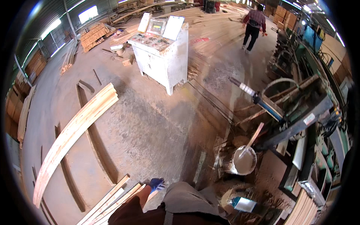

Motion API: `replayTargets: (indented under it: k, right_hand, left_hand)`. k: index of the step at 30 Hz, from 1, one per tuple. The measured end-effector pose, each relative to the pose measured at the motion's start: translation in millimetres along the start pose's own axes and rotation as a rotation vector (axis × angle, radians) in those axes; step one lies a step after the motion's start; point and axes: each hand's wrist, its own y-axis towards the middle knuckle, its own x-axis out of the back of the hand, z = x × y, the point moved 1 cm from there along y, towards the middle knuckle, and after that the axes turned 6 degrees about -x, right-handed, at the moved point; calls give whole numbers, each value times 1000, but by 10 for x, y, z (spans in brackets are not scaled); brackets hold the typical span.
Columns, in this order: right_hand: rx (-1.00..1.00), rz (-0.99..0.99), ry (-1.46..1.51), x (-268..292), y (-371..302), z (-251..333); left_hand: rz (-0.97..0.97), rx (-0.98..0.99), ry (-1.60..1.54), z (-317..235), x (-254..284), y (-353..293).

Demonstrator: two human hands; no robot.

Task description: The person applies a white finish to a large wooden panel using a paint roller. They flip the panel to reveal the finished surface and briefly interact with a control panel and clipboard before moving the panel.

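My left hand (156, 184), in a blue glove with pale markings, is low in the view, just left of my grey-clad leg. It is at the end of a pale wooden board (153, 195) and seems to touch it. The fingers look small and smeared, so whether they grip the board is unclear. More long, narrow wooden boards (112, 195) lie side by side, running to the lower left under my dark sleeve (129, 208). My right hand is out of sight.
A stack of curved-looking planks (75, 138) rests across dark floor rails (99, 153). Ahead stands a white control cabinet (161, 63). To the right are a bucket with a stick (244, 165), a teal-and-white container (243, 204) and machinery (300, 123). A person (254, 26) is farther off.
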Motion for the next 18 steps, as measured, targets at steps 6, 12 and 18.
replayTargets:
  k: [6,12,18]
  right_hand:
    - [-70,538,126,-798,681,477]
    - [-281,815,153,-1251,1540,653]
    - [-603,962,105,-1536,2372,575]
  left_hand:
    - [-48,59,-98,329,223,14]
    - [-105,117,-168,-164,511,312]
    - [-172,-221,-158,-1682,353,179]
